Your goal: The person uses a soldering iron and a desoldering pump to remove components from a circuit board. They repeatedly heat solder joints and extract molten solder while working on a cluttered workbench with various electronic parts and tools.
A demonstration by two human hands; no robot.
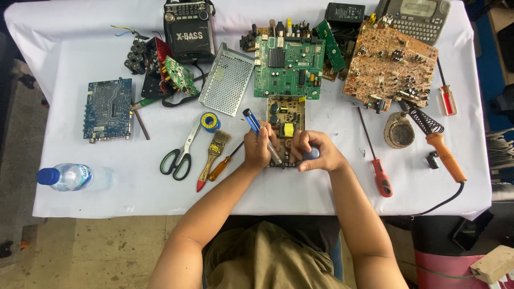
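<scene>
View: we see only the head camera, looking straight down on a white-covered table (321, 187).
Left hand: our left hand (258, 151) is clenched around a blue-handled tool with a metal tip (260, 134), held tilted, tip down on the board.
Right hand: our right hand (317, 151) is curled over a small blue-grey object (312, 154); we cannot tell what it is. The fingers rest on the board's near right corner.
Worked board: the small tan power-supply board (285, 122) lies at table centre, just under both hands, touching the big green circuit board (288, 67) behind it.
Left of hands: orange-handled screwdriver (222, 166), paintbrush (213, 155), solder spool (210, 122), green-handled scissors (180, 155), all near each other.
Far left: blue circuit board (107, 109), water bottle (72, 177) lying on its side at the table edge.
Right of hands: red-handled screwdriver (377, 168), soldering iron with orange handle (439, 147), round tin (399, 130), brown circuit board (390, 67).
Back: black radio (189, 29), perforated metal cover (227, 80), grey desk phone (416, 18).
</scene>
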